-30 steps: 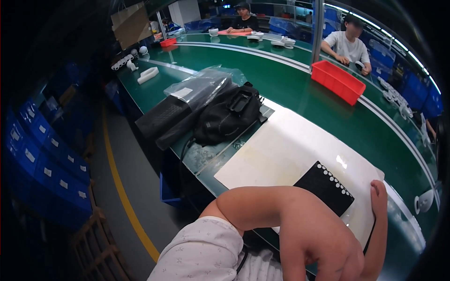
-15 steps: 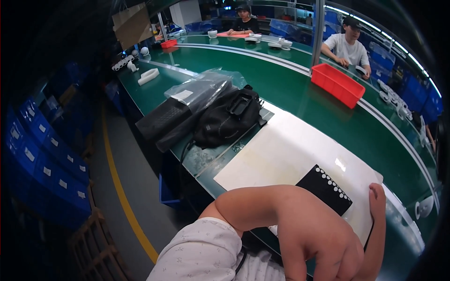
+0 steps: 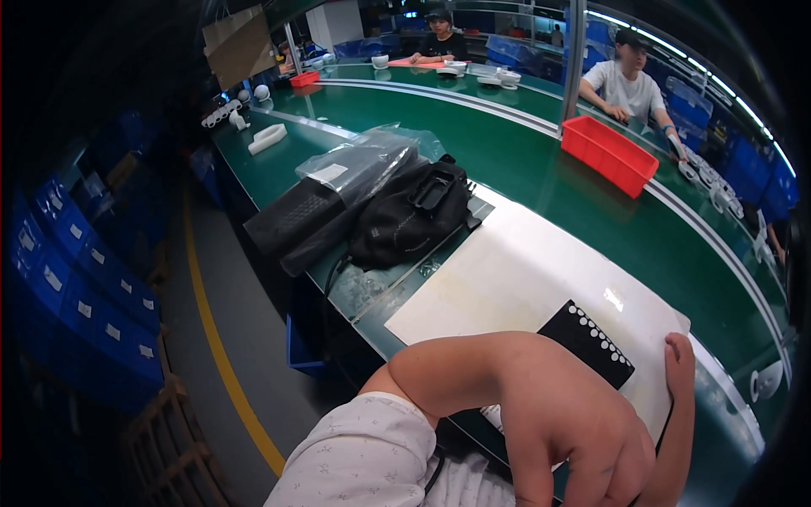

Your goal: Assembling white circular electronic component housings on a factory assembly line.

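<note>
My left hand point(image 3: 583, 431) is in the lower right, its bare forearm reaching across from the left. Its fingers bend down and look closed; the tips pass the lower picture edge, so what they hold is hidden. Just beyond it, a black sheet point(image 3: 583, 346) with a row of white round dots lies on a white board point(image 3: 498, 270). My right hand point(image 3: 679, 359) is at the right edge of that board, seen from its side, its fingers mostly hidden. Partly covered by my left forearm is a small white piece point(image 3: 492, 416) with dark marks.
On the green table point(image 3: 507, 144), a black cloth-like bag point(image 3: 410, 220) lies beside dark plastic-wrapped packages point(image 3: 312, 207). A red bin point(image 3: 608, 156) stands farther off. Two people sit across the table near white parts point(image 3: 714, 186). Blue crates point(image 3: 84, 287) are stacked left.
The fingers of my left hand have shifted slightly; my right hand stays put. Across the table, the person in white has moved an arm out toward the white parts.
</note>
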A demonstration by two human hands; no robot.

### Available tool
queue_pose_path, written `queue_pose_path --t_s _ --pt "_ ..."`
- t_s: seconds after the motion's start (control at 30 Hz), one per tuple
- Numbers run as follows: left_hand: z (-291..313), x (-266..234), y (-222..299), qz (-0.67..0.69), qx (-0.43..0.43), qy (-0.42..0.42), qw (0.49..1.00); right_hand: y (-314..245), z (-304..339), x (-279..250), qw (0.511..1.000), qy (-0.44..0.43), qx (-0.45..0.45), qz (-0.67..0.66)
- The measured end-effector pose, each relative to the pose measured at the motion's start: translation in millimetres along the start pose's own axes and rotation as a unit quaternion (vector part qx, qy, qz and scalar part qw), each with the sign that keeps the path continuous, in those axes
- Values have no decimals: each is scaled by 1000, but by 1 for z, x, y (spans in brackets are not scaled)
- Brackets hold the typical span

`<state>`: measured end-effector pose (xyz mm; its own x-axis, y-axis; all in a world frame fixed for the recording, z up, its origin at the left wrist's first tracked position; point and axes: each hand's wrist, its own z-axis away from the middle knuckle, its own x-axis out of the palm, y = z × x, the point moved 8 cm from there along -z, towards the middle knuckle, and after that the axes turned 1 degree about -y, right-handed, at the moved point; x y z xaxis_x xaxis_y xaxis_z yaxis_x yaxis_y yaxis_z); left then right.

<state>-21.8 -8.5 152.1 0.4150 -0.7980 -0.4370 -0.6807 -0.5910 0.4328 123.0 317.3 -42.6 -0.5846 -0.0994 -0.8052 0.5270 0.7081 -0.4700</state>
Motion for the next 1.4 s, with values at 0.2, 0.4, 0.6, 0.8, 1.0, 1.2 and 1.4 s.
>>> queue_pose_path --t_s 0.2,0.4,0.6,0.8,1.0,1.2,1.4 --pt "0 0 2 1 11 7 1000 0 1 -1 1000 2 0 0" --pt "7 0 -1 -21 62 67 996 1 1 -1 1000 2 1 -4" --pt "0 2 4 4 19 9 1000 2 1 -1 1000 -1 7 -6" --pt "-1 3 3 5 22 14 1000 3 1 -1 1000 -1 3 -4" --pt "-1 2 0 15 20 19 1000 4 1 -1 1000 -6 16 -12" --pt "-2 3 0 9 16 13 1000 6 2 -1 1000 -9 9 -8" --pt "-1 3 -1 14 17 14 1000 5 2 -1 1000 -8 11 -5"
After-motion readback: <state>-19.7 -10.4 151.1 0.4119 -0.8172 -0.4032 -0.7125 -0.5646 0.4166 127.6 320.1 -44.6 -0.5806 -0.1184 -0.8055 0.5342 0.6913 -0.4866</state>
